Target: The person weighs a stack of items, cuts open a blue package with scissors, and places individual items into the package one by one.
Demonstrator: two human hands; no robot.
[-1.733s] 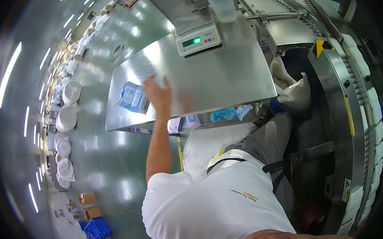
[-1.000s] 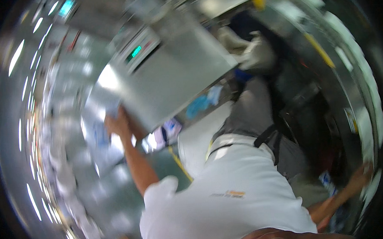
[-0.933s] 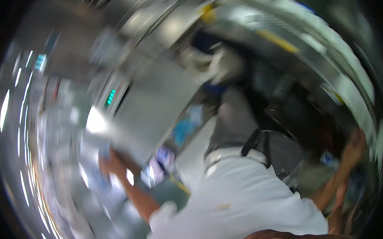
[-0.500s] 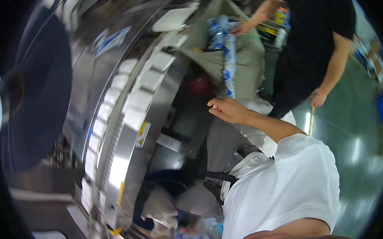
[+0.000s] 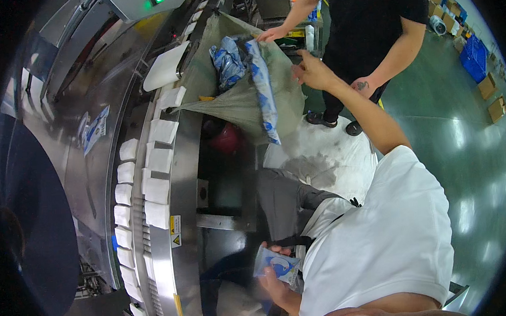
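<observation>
My left hand (image 5: 274, 277), low in the view, is closed round a small clear plastic packet (image 5: 277, 265) with blue print and white contents. My right hand (image 5: 316, 73) is raised beyond the conveyor's side, empty, with its index finger stretched out. Nearest to it is a large grey-green sack (image 5: 287, 97) with crumpled blue-and-white plastic film (image 5: 228, 63) in its mouth. A long blue-and-white film strip (image 5: 264, 92) hangs over the sack's front. A co-worker's hand (image 5: 273, 34) is at the strip's upper end.
White folded stacks (image 5: 161, 160) line the conveyor (image 5: 181, 172) in two rows on my left. Another packet (image 5: 96, 130) lies on the metal deck. The co-worker in black (image 5: 366, 29) stands beyond the sack. A white bag (image 5: 343, 159), blue crate (image 5: 474, 58) and cartons (image 5: 487, 85) are on the floor.
My right hand has moved up and away, toward the sack and the co-worker. My left hand with the packet has come into view. The whole view has turned, and the first frame is blurred.
</observation>
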